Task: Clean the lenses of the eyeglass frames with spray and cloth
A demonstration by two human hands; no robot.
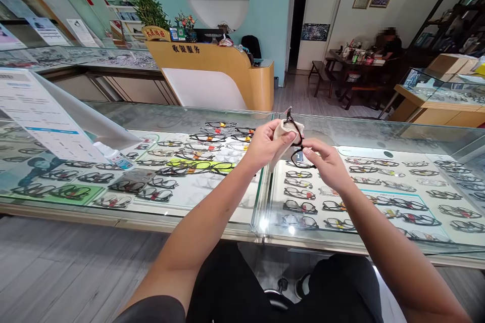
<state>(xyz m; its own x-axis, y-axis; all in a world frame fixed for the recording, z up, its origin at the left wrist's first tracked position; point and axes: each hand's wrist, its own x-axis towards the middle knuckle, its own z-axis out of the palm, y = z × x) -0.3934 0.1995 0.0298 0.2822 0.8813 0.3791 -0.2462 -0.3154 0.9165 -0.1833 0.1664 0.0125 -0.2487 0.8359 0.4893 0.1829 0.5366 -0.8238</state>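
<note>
Above the glass display counter (235,121), both my hands meet on a pair of black-framed glasses (296,137). My left hand (267,142) pinches a pale cleaning cloth (285,130) around the upper lens. My right hand (326,160) grips the lower part of the frame, fingers closed. The glasses stand roughly on edge between the two hands.
Many rows of eyeglass frames (303,206) lie under the glass. A small spray bottle (113,156) and a slanted sign (41,110) sit on the counter at left. A wooden cashier desk (212,73) stands beyond. A person sits at a dark table (359,65) at back right.
</note>
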